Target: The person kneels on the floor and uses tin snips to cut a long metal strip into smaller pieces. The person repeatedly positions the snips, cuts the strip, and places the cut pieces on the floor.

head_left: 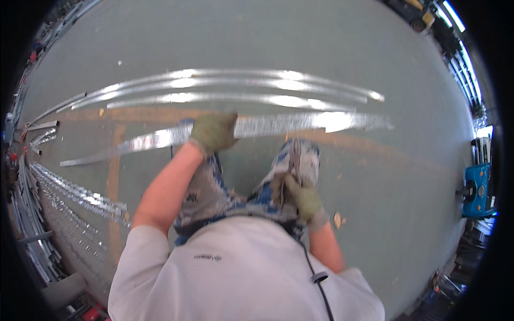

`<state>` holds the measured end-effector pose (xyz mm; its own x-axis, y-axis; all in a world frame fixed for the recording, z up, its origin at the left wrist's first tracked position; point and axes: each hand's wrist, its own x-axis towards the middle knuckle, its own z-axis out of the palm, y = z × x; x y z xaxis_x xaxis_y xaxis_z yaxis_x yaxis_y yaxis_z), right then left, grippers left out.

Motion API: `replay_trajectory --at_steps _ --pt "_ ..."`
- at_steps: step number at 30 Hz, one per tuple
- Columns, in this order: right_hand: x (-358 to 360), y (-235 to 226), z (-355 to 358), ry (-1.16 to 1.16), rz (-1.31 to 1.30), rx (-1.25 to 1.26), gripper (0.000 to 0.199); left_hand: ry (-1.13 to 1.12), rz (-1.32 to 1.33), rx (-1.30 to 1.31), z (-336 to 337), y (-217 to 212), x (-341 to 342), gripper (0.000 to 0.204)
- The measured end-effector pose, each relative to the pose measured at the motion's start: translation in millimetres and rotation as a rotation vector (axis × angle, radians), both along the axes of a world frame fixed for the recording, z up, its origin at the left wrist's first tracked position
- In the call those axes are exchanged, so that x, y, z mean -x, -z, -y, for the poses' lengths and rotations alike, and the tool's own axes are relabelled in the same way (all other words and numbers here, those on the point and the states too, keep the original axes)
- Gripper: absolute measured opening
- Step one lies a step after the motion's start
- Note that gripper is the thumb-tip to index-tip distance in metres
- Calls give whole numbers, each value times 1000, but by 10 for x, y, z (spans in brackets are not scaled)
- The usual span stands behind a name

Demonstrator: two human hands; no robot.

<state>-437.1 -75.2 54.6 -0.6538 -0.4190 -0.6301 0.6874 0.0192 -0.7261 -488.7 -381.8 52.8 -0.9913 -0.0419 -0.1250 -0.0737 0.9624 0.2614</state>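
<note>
A long shiny metal strip [273,125] stretches across in front of my knees, its left end lower than its right. My gloved left hand [214,132] is wrapped over it left of its middle. At my right thigh, my gloved right hand [300,197] is closed around a narrow, dark brownish thing [295,158] that lies along the trouser leg; its kind I cannot make out. Beyond the held strip, several similar metal strips [230,83] rest side by side on the grey-green floor [257,37].
More shiny perforated-looking metal lengths [80,188] lie at the left, beside stacked profiles [32,230]. A faded orange line [114,182] marks the floor. At the far right stands a blue machine [476,190]; a yellow vehicle [420,13] is at the upper right.
</note>
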Motion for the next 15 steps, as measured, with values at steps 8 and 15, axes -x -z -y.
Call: replay_trajectory --at_steps 8,15 --pt "-15 139 61 -102 -153 -192 40 58 30 43 -7 -4 12 45" --pt "58 281 101 -211 -221 -425 41 41 31 31 4 -26 14 47"
